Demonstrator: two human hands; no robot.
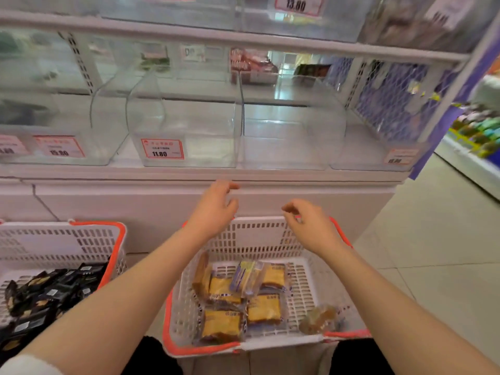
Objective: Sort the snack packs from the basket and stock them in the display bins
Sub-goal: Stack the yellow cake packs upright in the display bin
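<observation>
Shop interior, seen from above and in front. A white shelving unit [189, 174] fills the upper half of the view, its upper shelf edge [216, 36] running across near the top. Slotted white uprights [78, 60] support the shelves at the back. Red-bordered price tags [162, 149] are fixed along the front; one reads 11.80, another 15.80. A blue wire mesh panel [392, 98] closes the right end of the unit, beside a purple post [443, 125]. Below the shelf stands a plain white base cabinet [135, 207]. Pale floor tiles [433, 239] extend to the right, toward a second, blurred display [476, 131]. Lighting is bright and even.
</observation>
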